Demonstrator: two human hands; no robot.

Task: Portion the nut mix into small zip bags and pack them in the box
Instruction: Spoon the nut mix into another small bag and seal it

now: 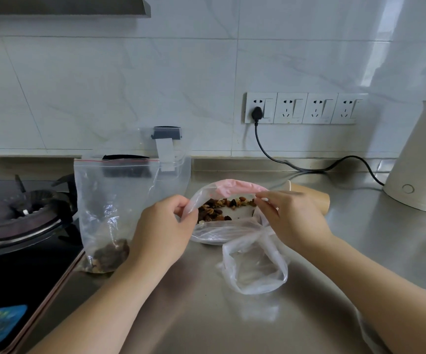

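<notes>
A thin bag (pixel 232 226) of nut mix (pixel 217 209) is held open by both hands on the steel counter (pixel 360 238).

The bag's rim is pinched at its left side by the left hand (pixel 163 231) and at its right side by the right hand (pixel 291 221), so the mouth is stretched between the two grips and the mix lies just behind the fingertips. The mix is seen as brown, dark and pale pieces heaped against the bag's left and back wall. Both forearms are extended from the counter's near edge, wrists raised. A zip bag (pixel 114 213) holding a little mix is stood just left of the left hand, by the counter's left edge beside the stove (pixel 20 215). A clear box (pixel 173 159) is set behind it.
</notes>
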